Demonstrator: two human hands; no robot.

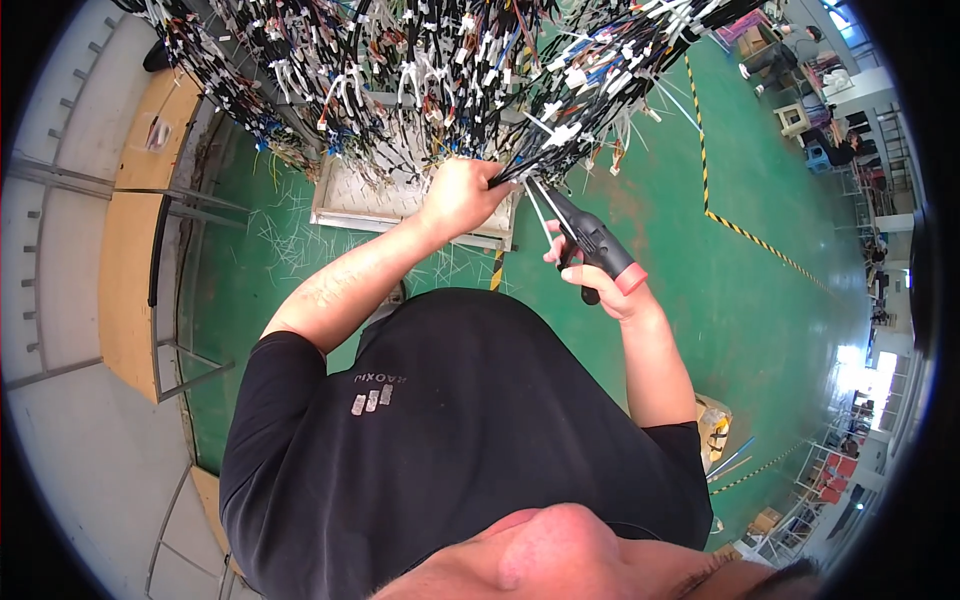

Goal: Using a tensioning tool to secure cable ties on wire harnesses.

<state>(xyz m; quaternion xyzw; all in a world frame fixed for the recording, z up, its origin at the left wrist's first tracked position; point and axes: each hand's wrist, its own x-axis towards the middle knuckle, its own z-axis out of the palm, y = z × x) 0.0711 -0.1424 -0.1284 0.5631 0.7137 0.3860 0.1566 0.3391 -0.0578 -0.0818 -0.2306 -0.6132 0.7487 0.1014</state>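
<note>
My left hand (463, 198) is closed around a bundle of black wires (548, 158) at the lower end of a dense hanging mass of wire harnesses (420, 75). White connectors and coloured wires show all through that mass. In my right hand (605, 288) is a black cable tie gun (590, 238) with a red rear end. Its nose meets the bundle just right of my left hand, and a white cable tie (545, 215) runs back alongside the tool. The exact contact at the nose is too small to make out.
Beneath the harnesses stands a pale tray (335, 205). Thin white strips (290, 245) litter the green floor. Wooden panels on metal frames (130, 270) line the left. At right run yellow-black floor tape (706, 165), a carton (712, 425) and, farther off, people among workbenches.
</note>
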